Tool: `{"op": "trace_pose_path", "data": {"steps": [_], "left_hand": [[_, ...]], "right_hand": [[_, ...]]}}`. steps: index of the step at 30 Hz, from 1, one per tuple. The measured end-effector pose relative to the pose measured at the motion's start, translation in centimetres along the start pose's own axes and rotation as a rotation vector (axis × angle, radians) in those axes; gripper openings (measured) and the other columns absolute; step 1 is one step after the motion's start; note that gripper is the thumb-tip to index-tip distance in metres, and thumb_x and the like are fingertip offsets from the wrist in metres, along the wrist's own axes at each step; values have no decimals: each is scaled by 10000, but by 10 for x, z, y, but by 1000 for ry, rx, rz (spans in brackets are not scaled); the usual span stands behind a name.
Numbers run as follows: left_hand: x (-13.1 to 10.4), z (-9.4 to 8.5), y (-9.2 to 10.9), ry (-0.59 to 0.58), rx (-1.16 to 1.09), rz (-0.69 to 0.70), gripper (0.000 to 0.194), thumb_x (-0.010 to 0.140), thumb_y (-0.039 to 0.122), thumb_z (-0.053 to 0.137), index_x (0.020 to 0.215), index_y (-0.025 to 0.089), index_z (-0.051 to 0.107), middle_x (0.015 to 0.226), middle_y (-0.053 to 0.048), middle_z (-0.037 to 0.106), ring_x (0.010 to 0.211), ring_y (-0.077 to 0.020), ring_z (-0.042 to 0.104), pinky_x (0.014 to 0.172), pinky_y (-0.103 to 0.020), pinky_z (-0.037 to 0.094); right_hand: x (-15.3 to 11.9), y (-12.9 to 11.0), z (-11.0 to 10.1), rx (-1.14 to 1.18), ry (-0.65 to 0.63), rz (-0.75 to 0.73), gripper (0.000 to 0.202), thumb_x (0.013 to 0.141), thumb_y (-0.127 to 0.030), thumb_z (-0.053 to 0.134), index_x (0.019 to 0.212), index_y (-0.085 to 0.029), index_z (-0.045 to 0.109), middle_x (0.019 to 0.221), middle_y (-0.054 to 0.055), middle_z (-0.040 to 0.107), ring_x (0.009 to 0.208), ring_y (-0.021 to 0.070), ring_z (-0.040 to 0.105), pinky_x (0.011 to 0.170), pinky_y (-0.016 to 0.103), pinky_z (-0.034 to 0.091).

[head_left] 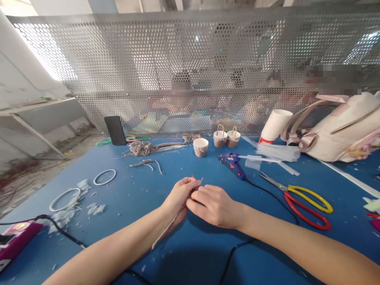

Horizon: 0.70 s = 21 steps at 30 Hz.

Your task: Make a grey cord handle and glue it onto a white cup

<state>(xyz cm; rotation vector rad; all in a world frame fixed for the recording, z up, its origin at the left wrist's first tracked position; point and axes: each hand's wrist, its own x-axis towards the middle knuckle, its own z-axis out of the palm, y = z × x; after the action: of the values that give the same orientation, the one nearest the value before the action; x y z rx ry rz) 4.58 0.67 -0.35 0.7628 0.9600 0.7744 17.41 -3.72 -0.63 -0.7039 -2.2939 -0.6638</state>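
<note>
My left hand point(181, 194) and my right hand point(212, 206) meet over the middle of the blue table. Between their closed fingers runs a thin beige-grey cord point(168, 229). One end trails down past my left wrist, and short ends poke up above the fingertips. Part of the cord is hidden inside the fingers. Beyond my hands stands a small wrapped paper cup point(201, 148) without a handle. Two similar cups point(220, 139) with cord handles are behind it to the right. A blue glue gun point(234, 163) lies to the right of my hands.
Scissors point(292, 198) with red and yellow handles lie at right, near glue sticks in plastic point(277, 151), stacked paper cups point(274, 124) and a bag point(344, 128). Leftward are a cord bundle point(142, 148), white rings point(104, 177) and a phone point(115, 130). A perforated metal screen point(118, 79) borders the back.
</note>
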Motion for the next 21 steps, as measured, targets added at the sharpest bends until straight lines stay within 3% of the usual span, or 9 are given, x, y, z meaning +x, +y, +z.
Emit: {"op": "trace_pose_path", "data": {"steps": [5, 8, 11, 13, 15, 17, 18, 21], "left_hand": [[9, 3, -7, -42, -9, -16, 287, 563, 258, 768, 594, 166, 498, 499, 59, 478, 452, -72, 447, 444, -194, 336], [14, 6, -3, -81, 110, 58, 332, 625, 403, 723, 614, 176, 481, 505, 49, 475, 461, -95, 470, 448, -211, 360], [26, 7, 12, -111, 416, 275, 425, 765, 565, 507, 567, 203, 404, 470, 44, 425, 433, -115, 461, 458, -251, 403], [41, 5, 26, -83, 516, 363, 428, 808, 545, 442, 545, 217, 359, 444, 53, 387, 413, -114, 436, 459, -259, 405], [61, 3, 40, -22, 619, 473, 334, 804, 450, 503, 590, 208, 419, 470, 45, 443, 438, -115, 446, 512, -264, 421], [85, 1, 52, 42, 705, 578, 159, 753, 312, 584, 704, 195, 488, 630, 8, 566, 557, -133, 524, 631, -290, 455], [97, 1, 57, 67, 736, 629, 160, 714, 251, 615, 823, 190, 516, 801, -25, 617, 663, -149, 568, 700, -308, 463], [129, 2, 61, 61, 816, 727, 601, 600, 192, 699, 1152, 195, 460, 1262, -125, 510, 1026, -234, 562, 862, -365, 439]], "right_hand": [[0, 5, 6, 35, 11, 7, 263, 868, -41, 401, 745, -139, 612, 647, 36, 601, 581, 149, 522, 580, 270, 457], [-3, 15, 5, 90, 75, 83, 178, 853, -53, 443, 785, -141, 583, 688, 53, 631, 626, 155, 574, 604, 266, 487], [-5, 33, -2, 256, 197, 376, 98, 841, -99, 487, 819, -176, 543, 721, 39, 639, 634, 141, 601, 600, 247, 500], [-6, 49, -9, 367, 262, 651, 60, 830, -150, 519, 798, -201, 522, 683, 6, 615, 576, 124, 587, 573, 241, 498], [-7, 63, -18, 476, 309, 901, 64, 806, -210, 560, 769, -209, 507, 633, -16, 588, 525, 123, 576, 531, 246, 491], [-9, 73, -25, 585, 339, 1069, 102, 783, -251, 582, 746, -208, 496, 587, -27, 571, 490, 126, 571, 491, 248, 480], [-10, 76, -27, 624, 350, 1119, 114, 774, -262, 587, 737, -207, 494, 565, -30, 564, 477, 127, 568, 479, 247, 474], [-12, 80, -29, 670, 372, 1175, 123, 754, -271, 593, 720, -204, 496, 530, -36, 558, 461, 125, 558, 474, 247, 462]]}}
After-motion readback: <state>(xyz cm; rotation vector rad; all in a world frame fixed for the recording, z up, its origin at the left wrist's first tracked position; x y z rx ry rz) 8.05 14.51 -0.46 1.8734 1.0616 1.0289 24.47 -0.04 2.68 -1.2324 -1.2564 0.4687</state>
